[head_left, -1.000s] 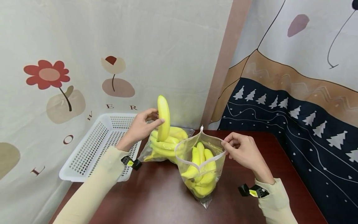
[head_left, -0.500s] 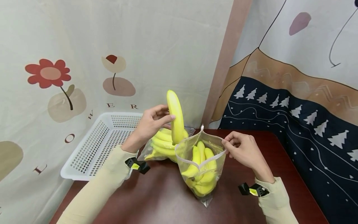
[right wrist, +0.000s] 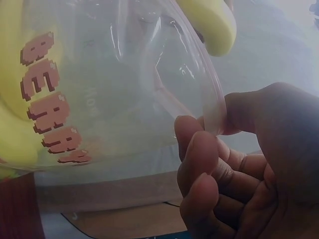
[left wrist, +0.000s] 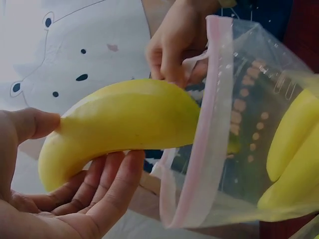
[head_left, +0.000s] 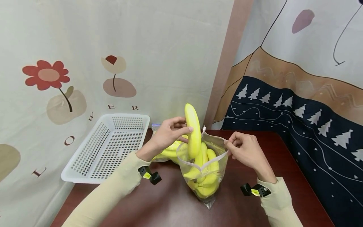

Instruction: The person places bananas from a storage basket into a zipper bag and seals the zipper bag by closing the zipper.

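My left hand point(head_left: 171, 134) grips a yellow banana point(head_left: 193, 132) between thumb and fingers. The banana stands nearly upright, and its lower end dips into the mouth of a clear zip bag point(head_left: 224, 167). In the left wrist view, the tip of the banana point(left wrist: 134, 114) reaches the pink zip edge point(left wrist: 204, 129). My right hand point(head_left: 246, 151) pinches the bag's rim on the right side, so the mouth gapes. Several bananas point(head_left: 208, 181) lie inside this bag. Printed lettering point(right wrist: 52, 99) shows on its side in the right wrist view.
A second clear bag of bananas point(head_left: 170, 152) lies behind the left hand, partly hidden by it. To the left stands a white perforated basket point(head_left: 96, 151) against the printed curtain. The dark red table point(head_left: 158, 201) spreads in front of the bags.
My left hand has carried the banana to the right, from over the rear bag to the open bag, and lowered its end into the mouth. The right hand keeps its place at the rim.
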`<state>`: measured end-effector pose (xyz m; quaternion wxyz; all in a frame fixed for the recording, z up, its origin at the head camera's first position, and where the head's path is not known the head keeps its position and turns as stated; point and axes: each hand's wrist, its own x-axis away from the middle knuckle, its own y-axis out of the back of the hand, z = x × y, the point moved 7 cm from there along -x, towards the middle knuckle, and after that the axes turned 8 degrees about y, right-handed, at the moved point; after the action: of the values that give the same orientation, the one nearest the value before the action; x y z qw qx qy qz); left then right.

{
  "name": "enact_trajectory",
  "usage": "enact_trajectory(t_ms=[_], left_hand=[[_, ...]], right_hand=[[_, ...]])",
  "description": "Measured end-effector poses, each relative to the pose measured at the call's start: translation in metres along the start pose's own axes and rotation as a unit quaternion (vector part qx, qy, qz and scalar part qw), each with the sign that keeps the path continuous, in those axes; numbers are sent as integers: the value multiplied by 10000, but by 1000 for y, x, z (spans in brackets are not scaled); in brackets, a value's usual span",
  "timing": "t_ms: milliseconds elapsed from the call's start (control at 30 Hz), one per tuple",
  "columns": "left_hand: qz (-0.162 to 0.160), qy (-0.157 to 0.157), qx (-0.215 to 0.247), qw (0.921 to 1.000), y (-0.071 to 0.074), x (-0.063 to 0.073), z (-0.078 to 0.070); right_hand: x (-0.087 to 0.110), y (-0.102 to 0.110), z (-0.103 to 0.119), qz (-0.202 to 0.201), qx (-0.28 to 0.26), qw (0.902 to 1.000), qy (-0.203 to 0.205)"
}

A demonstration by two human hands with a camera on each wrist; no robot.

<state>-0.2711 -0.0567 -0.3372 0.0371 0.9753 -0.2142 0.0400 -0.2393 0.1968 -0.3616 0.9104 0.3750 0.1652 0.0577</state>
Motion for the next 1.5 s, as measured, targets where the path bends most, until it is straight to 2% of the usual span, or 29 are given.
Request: enact_trajectory(t_ms=[133,300,500,633,733,900,1167,1233,1300,1400,1500], left_hand=[[227,341,-108,9991,-9,0,8],[487,579,-423,9962,-19,0,15],[840,717,-983,9890,-32,2,23],[1001,674,-1510,9811,-39,4,24],[1064,479,-2198,9685,-44,5,22],[1103,184,-3291,9377,-50,8,22],[1408,-136,-4047,9034,-63,9,20],[1397,-156,-4183,8974,-66,8,21],[1316,-36,-4208,8976,-66,6,23],[1044,275,-4079,9066,-63,2,26],[716,440,-3867,9184,-60,-1,28]], right_hand=[[-2,-1,0,35,2,10000,-43],[-4,0,0,27,43,9999,-122],[-5,1,1,-140,79,9995,-267],[-6,1,2,-286,59,9991,-299],[-6,1,4,-363,48,9989,-287],[-5,1,5,-401,54,9988,-286],[-5,-1,5,-399,24,9991,-150],[-6,-2,6,-395,-8,9992,-118],[-6,-2,6,-382,-25,9992,-110],[-6,-3,7,-372,-39,9993,-96],[-6,-3,7,-357,-42,9993,-101]])
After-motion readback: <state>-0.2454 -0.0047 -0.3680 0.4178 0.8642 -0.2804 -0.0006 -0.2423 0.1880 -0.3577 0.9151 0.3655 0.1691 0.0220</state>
